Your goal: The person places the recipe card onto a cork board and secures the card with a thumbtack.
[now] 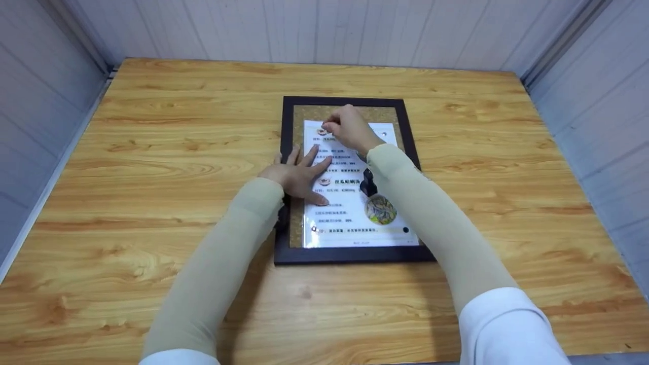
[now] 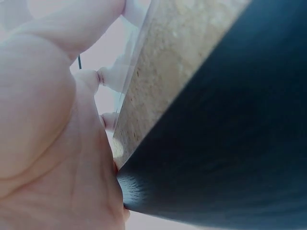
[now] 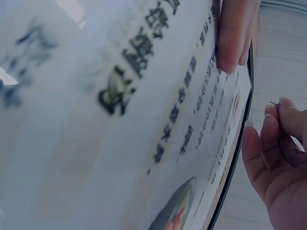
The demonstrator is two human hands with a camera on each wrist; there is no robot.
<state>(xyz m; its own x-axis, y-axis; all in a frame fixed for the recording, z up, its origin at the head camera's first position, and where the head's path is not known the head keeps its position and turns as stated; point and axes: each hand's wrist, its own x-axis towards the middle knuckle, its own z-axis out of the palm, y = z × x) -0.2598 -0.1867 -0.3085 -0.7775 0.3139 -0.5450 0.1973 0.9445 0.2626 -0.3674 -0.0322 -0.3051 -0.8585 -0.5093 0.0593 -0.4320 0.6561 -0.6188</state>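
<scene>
A laminated recipe sheet (image 1: 345, 238) with printed text and round food pictures lies on a cork board (image 1: 296, 235) in a dark frame (image 1: 345, 256). My left hand (image 1: 299, 180) rests on the left side of the sheet and frame, fingers spread; its palm (image 2: 43, 120) fills the left wrist view's left side. Above the sheet's top left area, my right hand (image 1: 352, 129) pinches a small push pin (image 3: 275, 104) between thumb and forefinger, its thin point showing. Dark pin heads sit at the sheet's bottom right corner (image 1: 405, 230) and bottom left corner (image 1: 314, 229); a small round spot marks the top right.
The framed board lies on a wood-grain table (image 1: 177, 152). Pale panel walls (image 1: 314, 30) stand behind and at both sides of the table. A dark wrist device (image 1: 368, 183) hangs under the right wrist, close above the sheet.
</scene>
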